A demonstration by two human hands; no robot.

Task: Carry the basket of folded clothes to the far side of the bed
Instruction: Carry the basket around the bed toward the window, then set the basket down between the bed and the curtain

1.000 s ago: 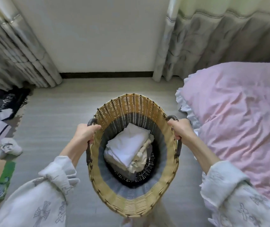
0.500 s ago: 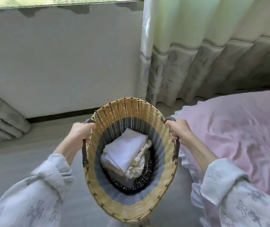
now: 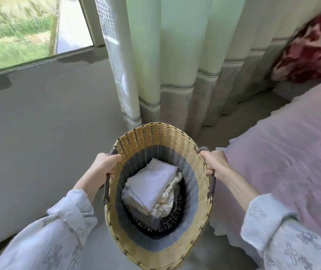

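Gripping the basket (image 3: 198,172) by its two dark side handles, the left hand (image 3: 102,168) is closed around the near-left handle and the right hand (image 3: 215,162) around the right one, so the basket hangs between them, clear of the floor. Folded clothes (image 3: 150,187) lie at its bottom, a white piece on top. The bed (image 3: 288,162) with its pink cover sits just to the right of the basket, and a curtain (image 3: 171,61) hangs ahead beside a window (image 3: 25,30).
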